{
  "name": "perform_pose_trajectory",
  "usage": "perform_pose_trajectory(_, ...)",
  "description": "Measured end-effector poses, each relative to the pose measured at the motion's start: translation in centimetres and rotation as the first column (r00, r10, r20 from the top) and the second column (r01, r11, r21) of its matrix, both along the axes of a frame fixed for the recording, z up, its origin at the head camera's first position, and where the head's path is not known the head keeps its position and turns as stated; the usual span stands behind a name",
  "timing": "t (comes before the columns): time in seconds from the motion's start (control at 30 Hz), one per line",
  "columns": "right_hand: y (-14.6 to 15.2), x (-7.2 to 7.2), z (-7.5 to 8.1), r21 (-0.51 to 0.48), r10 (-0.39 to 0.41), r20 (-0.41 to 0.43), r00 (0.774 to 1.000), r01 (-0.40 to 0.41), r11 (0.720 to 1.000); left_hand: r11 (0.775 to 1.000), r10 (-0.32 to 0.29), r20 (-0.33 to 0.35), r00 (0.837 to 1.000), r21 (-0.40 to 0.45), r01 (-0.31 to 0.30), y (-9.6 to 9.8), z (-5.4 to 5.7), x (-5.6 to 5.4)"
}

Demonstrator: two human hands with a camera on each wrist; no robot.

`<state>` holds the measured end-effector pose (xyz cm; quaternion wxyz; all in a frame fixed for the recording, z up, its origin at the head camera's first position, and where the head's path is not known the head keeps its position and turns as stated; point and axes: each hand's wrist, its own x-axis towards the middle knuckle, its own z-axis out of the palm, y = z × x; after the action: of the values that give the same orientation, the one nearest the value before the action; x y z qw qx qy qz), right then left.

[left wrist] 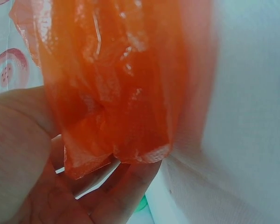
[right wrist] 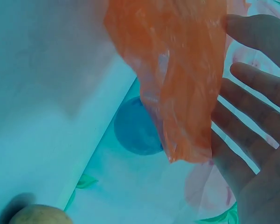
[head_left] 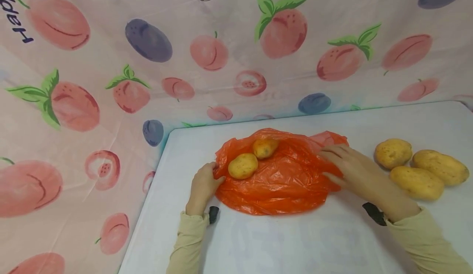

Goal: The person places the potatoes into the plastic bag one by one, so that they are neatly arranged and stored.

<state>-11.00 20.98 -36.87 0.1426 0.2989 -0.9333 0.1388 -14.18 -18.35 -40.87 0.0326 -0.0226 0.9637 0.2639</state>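
A crumpled orange plastic bag lies spread on the white table. Two potatoes rest at its left part: one potato nearer, another potato just behind it. At the bag's left edge, my left hand holds the film between thumb and curled fingers; the left wrist view shows fingers behind the bag's end. Over the right edge reaches my right hand, fingers spread and fairly straight. Its thumb tip meets the orange film in the right wrist view.
Three more potatoes sit grouped on the table to the right, beyond my right forearm. A fruit-print cloth rises behind the table and along its left side. Dark straps show at both wrists.
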Motion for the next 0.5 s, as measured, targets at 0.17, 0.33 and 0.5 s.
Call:
perform_pose_trajectory(0.17,0.9,0.1,0.0,-0.014,-0.001,-0.017,1.000,0.000,1.000,1.000,-0.004,-0.002,1.000,0.001,0.004,-0.1,0.0,0.0)
perform_pose_trajectory(0.33,1.8,0.3,-0.1,-0.002,-0.027,-0.009,1.000,0.027,1.000,1.000,-0.013,-0.008,1.000,-0.004,0.013,-0.1,-0.1,0.0)
perform_pose_trajectory(0.5,2.5,0.2,0.0,-0.030,-0.025,-0.019,0.999,0.025,0.999,1.000,-0.001,-0.003,1.000,-0.006,0.001,-0.1,-0.1,0.0)
